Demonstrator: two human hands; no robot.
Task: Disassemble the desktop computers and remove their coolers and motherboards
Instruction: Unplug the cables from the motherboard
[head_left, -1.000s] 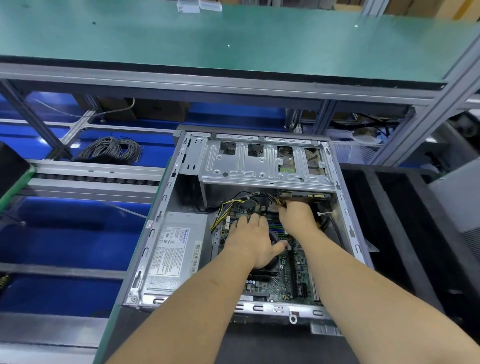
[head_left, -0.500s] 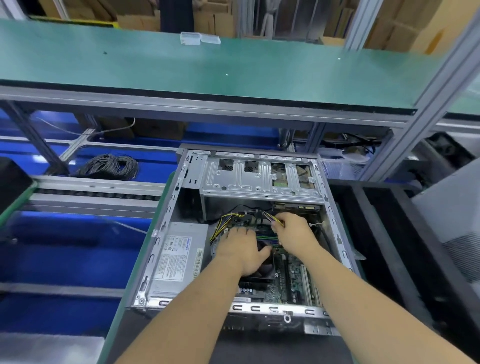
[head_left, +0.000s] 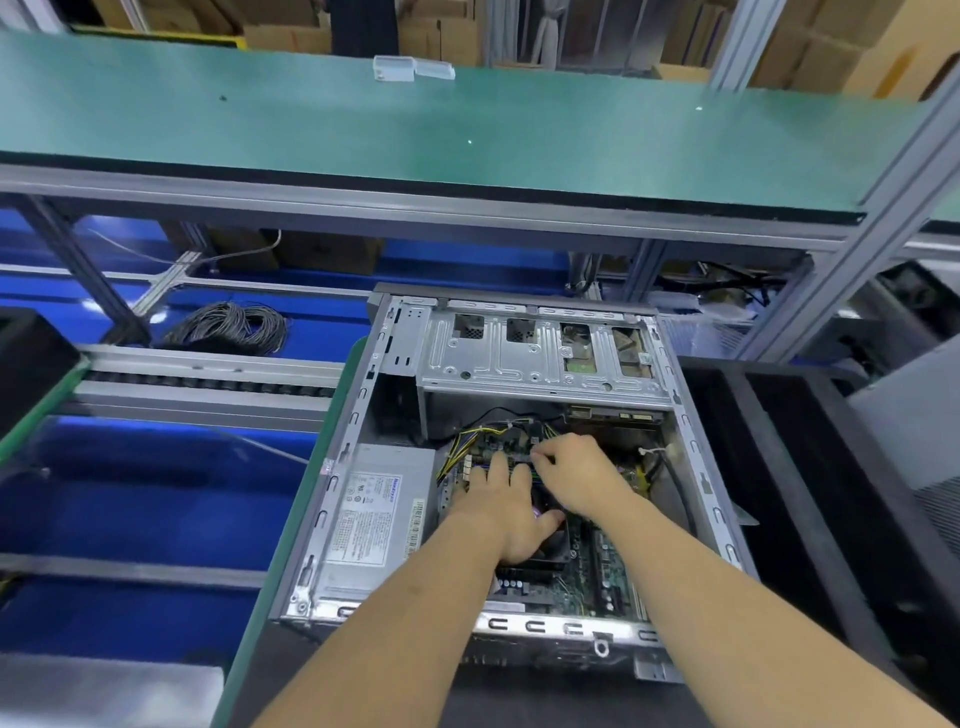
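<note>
Inside — hands (head_left: 506, 506) over motherboard (head_left: 587, 577)

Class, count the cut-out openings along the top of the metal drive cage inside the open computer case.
4, in a row across the drive cage: two small ones at left, two taller ones at right. None seems hidden.

Coiled grey cable (head_left: 226, 328) below green shelf (head_left: 467, 130)

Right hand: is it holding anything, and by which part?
The right hand has its fingers curled at the cable bundle near the motherboard's far edge; the exact part pinched cannot be told.
</note>
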